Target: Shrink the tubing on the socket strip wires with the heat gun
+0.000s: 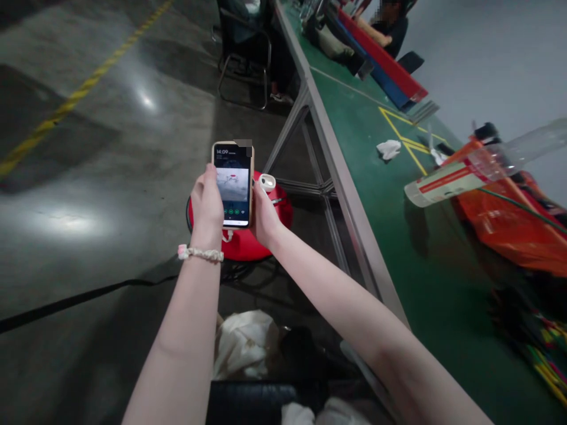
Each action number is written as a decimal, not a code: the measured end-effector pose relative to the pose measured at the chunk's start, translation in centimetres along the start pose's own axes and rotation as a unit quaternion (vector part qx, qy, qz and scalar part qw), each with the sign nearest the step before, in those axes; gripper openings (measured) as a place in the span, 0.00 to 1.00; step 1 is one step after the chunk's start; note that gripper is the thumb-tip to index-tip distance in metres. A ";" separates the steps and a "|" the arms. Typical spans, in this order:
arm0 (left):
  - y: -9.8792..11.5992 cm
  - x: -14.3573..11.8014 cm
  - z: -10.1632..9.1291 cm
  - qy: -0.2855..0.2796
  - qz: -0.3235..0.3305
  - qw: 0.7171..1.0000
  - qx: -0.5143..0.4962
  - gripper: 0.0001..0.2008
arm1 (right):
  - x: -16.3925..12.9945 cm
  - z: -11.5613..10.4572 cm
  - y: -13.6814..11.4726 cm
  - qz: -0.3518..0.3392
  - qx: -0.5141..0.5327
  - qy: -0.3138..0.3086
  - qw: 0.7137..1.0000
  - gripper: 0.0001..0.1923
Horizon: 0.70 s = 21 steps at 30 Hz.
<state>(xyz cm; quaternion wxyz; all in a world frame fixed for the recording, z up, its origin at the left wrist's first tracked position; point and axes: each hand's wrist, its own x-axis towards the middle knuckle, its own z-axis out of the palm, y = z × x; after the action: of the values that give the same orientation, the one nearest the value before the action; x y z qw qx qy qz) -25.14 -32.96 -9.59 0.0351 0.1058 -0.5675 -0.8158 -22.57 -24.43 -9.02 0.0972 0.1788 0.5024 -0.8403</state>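
Note:
A smartphone (233,186) in a light tan case is held upright between my two hands, its screen lit and facing me. My left hand (207,198) wraps the phone's left edge, with the thumb along the screen side. On the opposite edge, my right hand (264,215) grips the lower part; its fingers behind the phone are hidden. A small white oval object (267,182) shows just above the right thumb; whether it is held or lies beyond, I cannot tell. From the phone's bottom hangs a white cable (227,236). Beneath is a red round stool (248,245).
To the right runs a green table (354,141) with a metal edge. On it are a plastic bottle (447,182), an orange bag (500,218), a crumpled tissue (388,149) and a red-blue bin (385,56). A chair (243,53) and other people are farther off.

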 end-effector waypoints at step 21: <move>1.8 -0.7 0.4 0.051 -0.145 0.978 -0.142 0.22 | -0.6 -1.2 0.0 0.013 0.038 0.016 0.999 0.18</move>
<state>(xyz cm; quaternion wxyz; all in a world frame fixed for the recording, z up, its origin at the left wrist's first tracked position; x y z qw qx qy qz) -24.61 -33.06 -7.71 -0.0400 0.2222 -0.4222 -0.8779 -21.77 -23.38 -9.29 0.0932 0.2019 0.4691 -0.8547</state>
